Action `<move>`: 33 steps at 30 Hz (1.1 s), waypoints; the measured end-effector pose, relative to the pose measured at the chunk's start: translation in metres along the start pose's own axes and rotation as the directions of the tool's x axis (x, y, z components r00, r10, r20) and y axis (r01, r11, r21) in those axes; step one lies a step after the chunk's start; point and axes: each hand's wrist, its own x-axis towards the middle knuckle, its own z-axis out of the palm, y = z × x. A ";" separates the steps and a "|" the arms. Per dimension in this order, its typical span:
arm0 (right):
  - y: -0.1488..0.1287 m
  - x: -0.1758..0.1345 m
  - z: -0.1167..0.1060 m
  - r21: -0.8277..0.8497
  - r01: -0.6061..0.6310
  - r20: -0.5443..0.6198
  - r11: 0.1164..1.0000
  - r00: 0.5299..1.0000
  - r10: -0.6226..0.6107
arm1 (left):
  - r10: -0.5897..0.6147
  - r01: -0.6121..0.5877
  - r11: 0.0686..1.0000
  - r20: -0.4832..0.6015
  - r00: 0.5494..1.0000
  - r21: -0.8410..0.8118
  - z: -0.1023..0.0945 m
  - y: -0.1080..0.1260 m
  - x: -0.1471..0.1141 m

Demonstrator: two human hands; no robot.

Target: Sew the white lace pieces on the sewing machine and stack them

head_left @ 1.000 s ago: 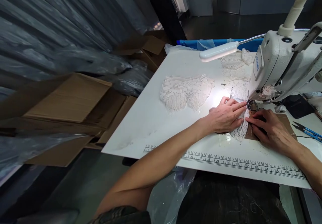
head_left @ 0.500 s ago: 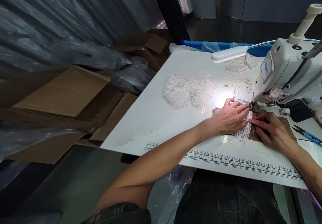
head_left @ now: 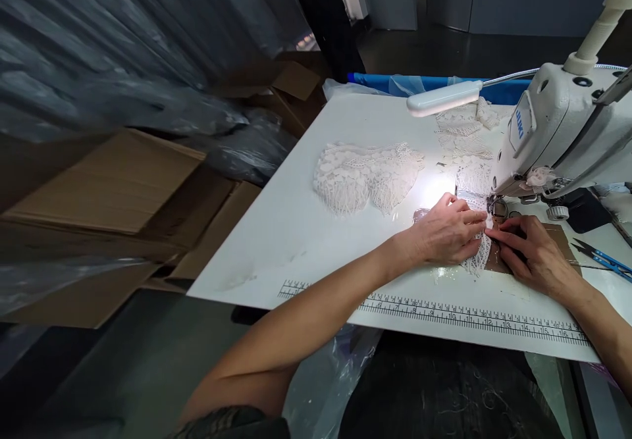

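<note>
A strip of white lace (head_left: 478, 260) lies under the presser foot of the white sewing machine (head_left: 548, 123) and runs toward me. My left hand (head_left: 447, 230) rests on this lace, fingers stretched out flat, their tips just beside the needle area. To the right of the foot, my right hand (head_left: 536, 251) pinches the lace's edge between thumb and forefinger; its other fingers are curled. The exact stitch point is too small to make out. Another white lace piece (head_left: 368, 176), with two rounded lobes, lies flat to the left.
A lit lamp (head_left: 444, 99) shines over the white table (head_left: 276, 241), which has a printed ruler (head_left: 459, 318) along its front edge. Blue thread snips (head_left: 605, 259) lie at the right. Cardboard boxes (head_left: 103, 182) stand left of the table. Another person (head_left: 328, 21) stands behind.
The view has shifted slightly. My left fingertips sit a little nearer to me relative to the needle. My right hand keeps its pinch, nearly unmoved. The other person's hand has left the view.
</note>
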 end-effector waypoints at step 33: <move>0.003 0.000 0.002 -0.113 -0.074 0.020 0.991 0.997 0.077 | -0.301 0.301 0.953 -0.148 0.942 -0.024 0.010 -0.016 0.026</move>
